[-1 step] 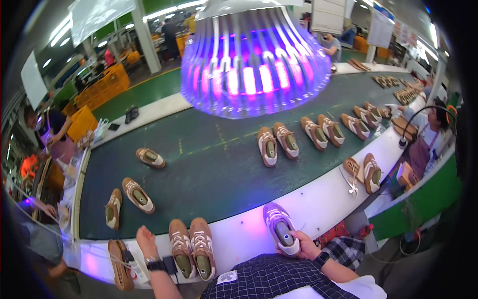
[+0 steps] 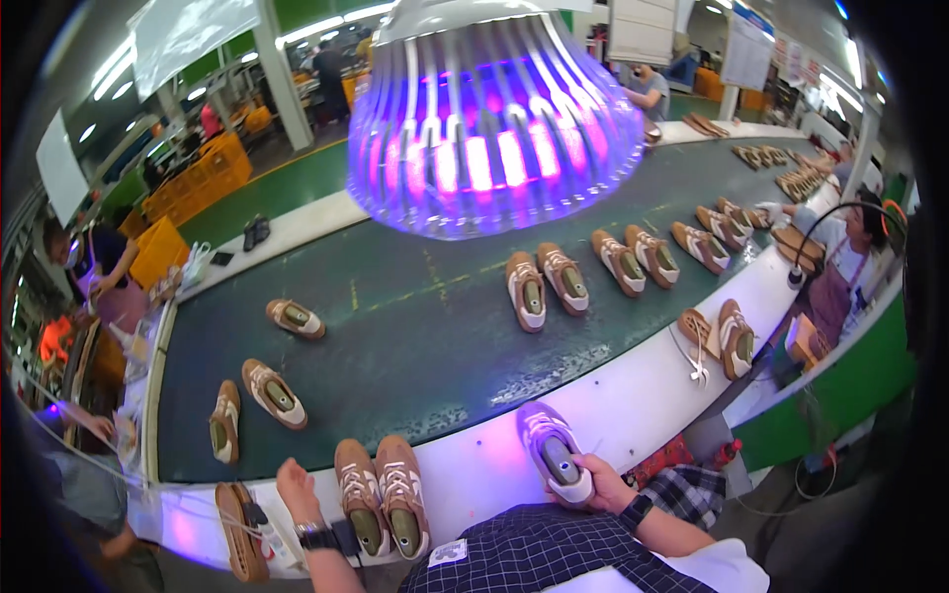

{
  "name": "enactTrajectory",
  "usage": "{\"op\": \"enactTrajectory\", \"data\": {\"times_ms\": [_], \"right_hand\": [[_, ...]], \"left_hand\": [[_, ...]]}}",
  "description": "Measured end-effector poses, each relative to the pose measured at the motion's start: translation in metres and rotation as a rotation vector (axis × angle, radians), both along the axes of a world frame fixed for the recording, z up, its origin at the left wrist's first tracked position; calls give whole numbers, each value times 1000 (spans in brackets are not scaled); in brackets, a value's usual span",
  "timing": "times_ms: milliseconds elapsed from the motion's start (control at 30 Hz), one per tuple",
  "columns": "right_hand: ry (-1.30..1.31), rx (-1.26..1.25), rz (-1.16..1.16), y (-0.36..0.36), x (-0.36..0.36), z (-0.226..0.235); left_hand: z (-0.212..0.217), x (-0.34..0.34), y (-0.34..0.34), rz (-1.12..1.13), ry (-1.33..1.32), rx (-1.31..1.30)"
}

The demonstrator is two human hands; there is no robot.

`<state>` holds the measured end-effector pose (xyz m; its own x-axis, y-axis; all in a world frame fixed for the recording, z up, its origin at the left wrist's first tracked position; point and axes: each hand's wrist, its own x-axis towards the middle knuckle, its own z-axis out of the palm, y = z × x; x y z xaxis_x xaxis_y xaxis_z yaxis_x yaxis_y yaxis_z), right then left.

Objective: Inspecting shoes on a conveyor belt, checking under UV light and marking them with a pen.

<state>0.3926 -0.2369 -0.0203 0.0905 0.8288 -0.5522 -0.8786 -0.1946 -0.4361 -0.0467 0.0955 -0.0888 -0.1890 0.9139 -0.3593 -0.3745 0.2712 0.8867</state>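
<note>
My right hand (image 2: 605, 484) grips the heel of a tan sneaker (image 2: 550, 447), tinted purple by the lamp light. Its toe points away from me over the white table edge, and a dark green shoe form fills its opening. Near the left part of the edge, my left hand (image 2: 297, 491) is raised with its fingers curled in, and nothing shows in it. Just right of that hand stands a pair of brown sneakers, a left shoe (image 2: 362, 494) and a right shoe (image 2: 402, 494). A brown sole (image 2: 240, 534) lies to its left beside white cables.
A glowing purple lamp (image 2: 494, 128) hangs over the green conveyor belt (image 2: 395, 366). Loose sneakers (image 2: 275, 393) stand on the belt's left, and a row of sneakers (image 2: 618, 263) runs rightward. A laced sneaker (image 2: 735, 341) sits on the white edge (image 2: 623, 395). Co-workers (image 2: 855, 247) work at both sides.
The whole view has shifted slightly, with the lamp a little farther left in it. My right hand keeps its hold on the sneaker.
</note>
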Motion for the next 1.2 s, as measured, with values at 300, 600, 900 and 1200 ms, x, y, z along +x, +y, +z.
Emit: {"op": "enactTrajectory", "data": {"times_ms": [300, 600, 900, 1200], "right_hand": [[-136, 644, 151, 273, 17, 83], [-672, 49, 127, 308, 7, -26], [-1720, -309, -427, 273, 156, -55], [-1574, -403, -130, 341, 239, -61]], "left_hand": [[68, 79, -90, 38, 68, 132], [51, 140, -144, -332, -44, 201], [84, 206, -169, -520, 113, 14], [76, 289, -180, -674, 346, -48]]}}
